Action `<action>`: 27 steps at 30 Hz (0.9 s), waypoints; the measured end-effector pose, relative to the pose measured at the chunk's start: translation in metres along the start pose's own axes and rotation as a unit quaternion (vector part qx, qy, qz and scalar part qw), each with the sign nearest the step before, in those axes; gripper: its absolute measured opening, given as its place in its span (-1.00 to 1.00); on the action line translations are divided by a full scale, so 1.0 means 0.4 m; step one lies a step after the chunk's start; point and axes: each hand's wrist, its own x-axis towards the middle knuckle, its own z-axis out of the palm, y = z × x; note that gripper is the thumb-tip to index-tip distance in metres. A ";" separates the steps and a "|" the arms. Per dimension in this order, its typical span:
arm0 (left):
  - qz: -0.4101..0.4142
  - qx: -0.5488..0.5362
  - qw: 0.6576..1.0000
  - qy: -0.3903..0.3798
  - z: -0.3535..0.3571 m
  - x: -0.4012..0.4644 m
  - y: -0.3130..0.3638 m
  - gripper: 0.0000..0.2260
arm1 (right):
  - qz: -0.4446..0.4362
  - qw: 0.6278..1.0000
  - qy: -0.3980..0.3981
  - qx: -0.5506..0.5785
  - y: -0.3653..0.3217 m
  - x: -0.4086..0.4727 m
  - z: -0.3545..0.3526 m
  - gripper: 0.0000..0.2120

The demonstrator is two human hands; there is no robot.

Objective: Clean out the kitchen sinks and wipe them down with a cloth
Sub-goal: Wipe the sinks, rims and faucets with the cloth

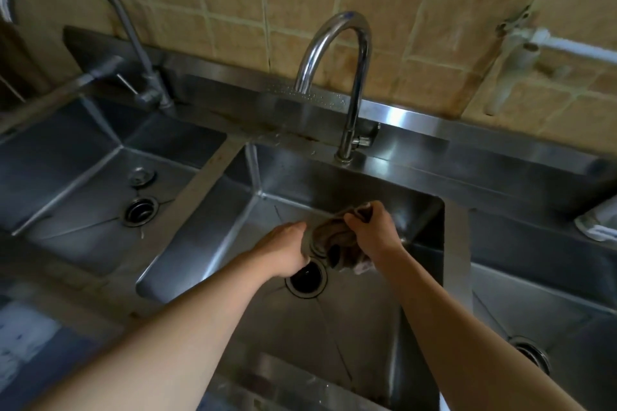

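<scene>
Hands (330,240) wring cloth (337,240) (faucet (347,77) overhead).

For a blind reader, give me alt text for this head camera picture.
Two bare hands, left hand and right hand, hold a brown cloth over the open drain of the middle steel sink, below a curved faucet.

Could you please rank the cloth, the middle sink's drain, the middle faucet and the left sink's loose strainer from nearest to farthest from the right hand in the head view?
From the right hand:
1. Cloth, gripped in it.
2. Middle sink's drain, just below-left.
3. Middle faucet, behind on the rim.
4. Loose strainer, far left in the left sink.
</scene>
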 end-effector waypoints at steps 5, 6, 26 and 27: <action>0.000 -0.063 0.998 0.022 0.009 0.021 -0.008 -0.69 | 0.013 1.000 -0.020 0.016 -0.001 0.013 0.037 -0.82; 0.002 -0.084 0.996 0.031 0.009 0.028 -0.009 -0.75 | 0.016 1.000 -0.020 0.019 -0.001 0.013 0.041 -0.83; 0.028 -0.455 0.888 -0.057 -0.085 0.042 -0.125 -0.79 | 0.158 0.967 0.166 0.113 -0.020 -0.217 0.131 -0.81; 0.031 -0.466 0.882 -0.071 -0.089 0.035 -0.121 -0.79 | 0.158 0.965 0.152 0.143 -0.024 -0.242 0.130 -0.82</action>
